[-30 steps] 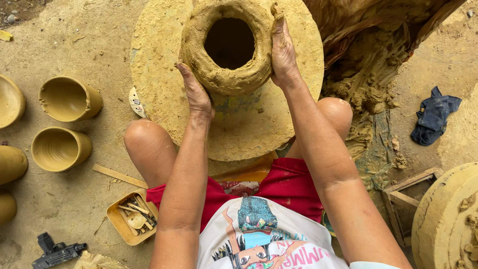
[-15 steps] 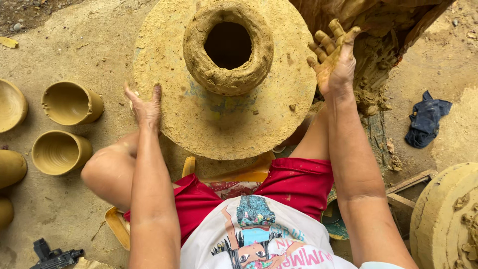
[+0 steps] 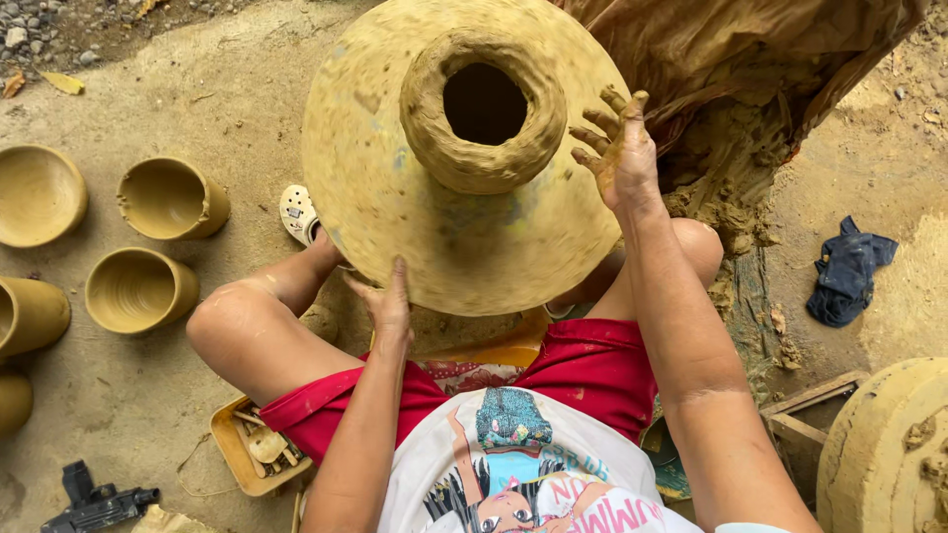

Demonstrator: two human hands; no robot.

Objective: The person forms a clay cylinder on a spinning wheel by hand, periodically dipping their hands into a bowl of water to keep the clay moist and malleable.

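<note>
Since the earlier frame, the left hand [image 3: 387, 301] is pressed open-gripped on the wheel [image 3: 395, 212] rim, turning it; the right hand [image 3: 617, 148] is lifted open beside the clay pot [image 3: 482, 148].

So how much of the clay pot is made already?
A thick, rough clay pot with an open mouth already stands in the middle of the round wheel. Several smooth pots sit finished on the ground nearby. Right now the left hand touches the wheel's near edge, and the clay-covered right hand is lifted with fingers spread, off the pot. Its lumpy walls probably need thinning and smoothing.
</note>
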